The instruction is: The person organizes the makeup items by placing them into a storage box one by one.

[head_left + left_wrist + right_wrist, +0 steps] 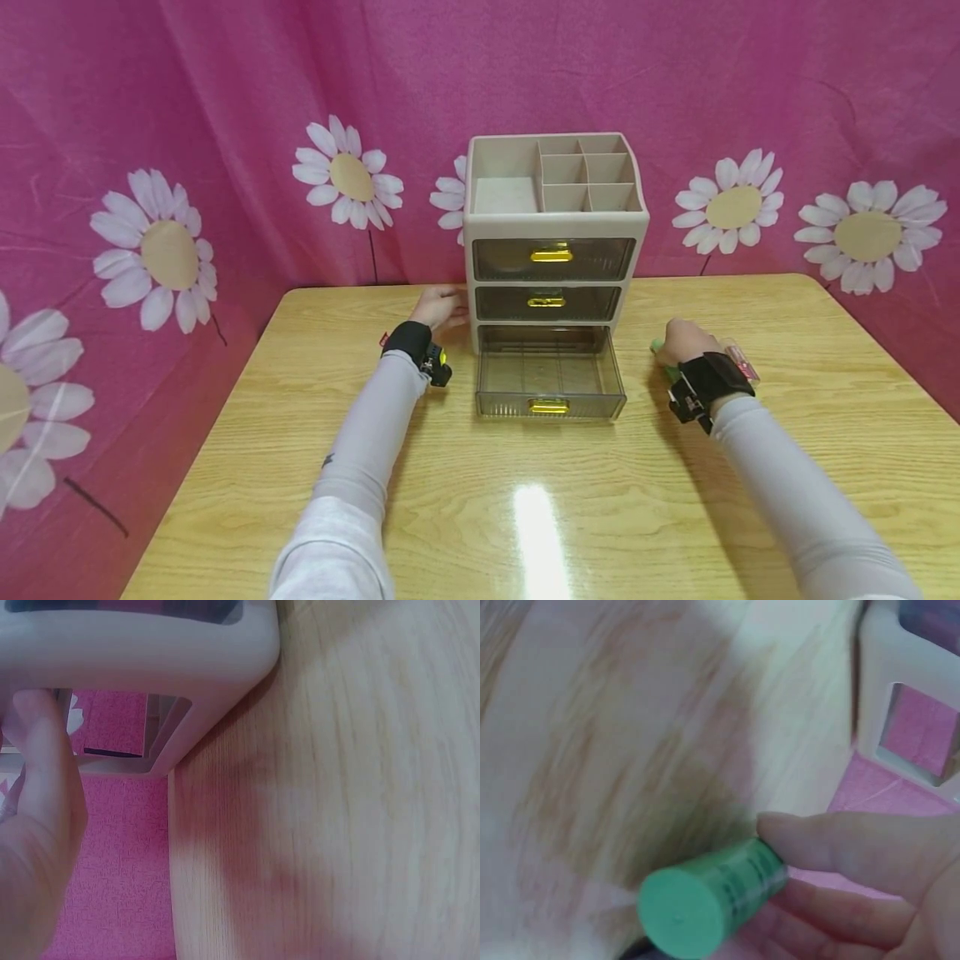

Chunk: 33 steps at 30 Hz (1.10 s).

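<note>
A beige desktop organizer (pixel 557 227) with smoky drawers stands at the back of the table; its bottom drawer (pixel 551 379) is pulled out and looks empty. My left hand (pixel 441 308) touches the organizer's left side, its fingers fairly straight. In the left wrist view, that hand (pixel 41 795) lies at the window-like opening in the side wall. To the right of the drawer, my right hand (pixel 686 342) pinches a green cylinder (pixel 712 896) with dark printing, between thumb and fingers. The cylinder's far end is hidden in the hand.
Beside the right wrist lies a small clear item with pink and red (pixel 741 360). A bit of something red (pixel 385 339) shows behind the left wrist. Pink cloth with daisies (pixel 720 75) hangs behind the wooden table (pixel 600 492). Open compartments (pixel 585 171) top the organizer.
</note>
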Available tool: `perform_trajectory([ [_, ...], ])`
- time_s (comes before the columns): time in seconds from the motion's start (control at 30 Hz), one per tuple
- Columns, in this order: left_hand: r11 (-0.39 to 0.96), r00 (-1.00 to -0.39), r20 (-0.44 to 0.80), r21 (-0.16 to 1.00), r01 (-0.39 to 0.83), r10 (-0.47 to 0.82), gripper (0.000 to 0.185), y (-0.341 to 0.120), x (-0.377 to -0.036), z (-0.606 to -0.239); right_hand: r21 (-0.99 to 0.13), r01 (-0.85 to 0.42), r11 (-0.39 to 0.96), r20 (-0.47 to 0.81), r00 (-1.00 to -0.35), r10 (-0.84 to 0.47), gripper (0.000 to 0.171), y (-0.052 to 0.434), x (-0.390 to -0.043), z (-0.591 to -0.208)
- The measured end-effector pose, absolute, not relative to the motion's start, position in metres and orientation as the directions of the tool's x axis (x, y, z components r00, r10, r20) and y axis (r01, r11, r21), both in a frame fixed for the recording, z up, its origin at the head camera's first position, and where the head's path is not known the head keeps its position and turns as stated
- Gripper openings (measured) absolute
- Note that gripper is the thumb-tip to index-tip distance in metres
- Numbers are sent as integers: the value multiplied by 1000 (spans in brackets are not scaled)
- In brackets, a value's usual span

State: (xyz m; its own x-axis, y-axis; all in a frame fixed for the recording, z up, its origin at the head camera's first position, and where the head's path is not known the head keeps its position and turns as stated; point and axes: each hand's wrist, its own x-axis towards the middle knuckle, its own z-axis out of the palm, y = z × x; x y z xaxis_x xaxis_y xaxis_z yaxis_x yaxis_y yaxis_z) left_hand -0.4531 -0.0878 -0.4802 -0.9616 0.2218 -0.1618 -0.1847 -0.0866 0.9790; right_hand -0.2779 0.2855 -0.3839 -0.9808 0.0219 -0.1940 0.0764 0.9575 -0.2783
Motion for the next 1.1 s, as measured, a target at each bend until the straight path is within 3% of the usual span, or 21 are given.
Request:
perform_trajectory([
  [0.23,-10,-959,-220,974,-225,178,33,-79,-385,-408,-344,-14,939,-180,-980,-80,30,281,-267,-369],
  [0.37,-54,-956,-213,972,-228,203,28,-82,-399,-422,-369,-67,927,-190,-971,-146,10,274,-255,-354],
  [0.5,-74,-957,-207,971,-226,204,26,-83,-404,-429,-375,-128,918,-174,-963,-205,21,266,-243,-336],
  [0.73,-99,-952,-177,973,-207,250,30,-91,-465,-490,-405,-265,875,-86,-942,-325,19,247,-230,-305],
  [0.9,-92,-947,-175,974,-206,268,32,-93,-486,-510,-400,-320,859,-66,-925,-375,18,224,-228,-290],
  [1.1,-139,-937,-177,964,-227,301,34,-101,-559,-583,-385,-339,859,-93,-911,-401,15,192,-236,-283],
])
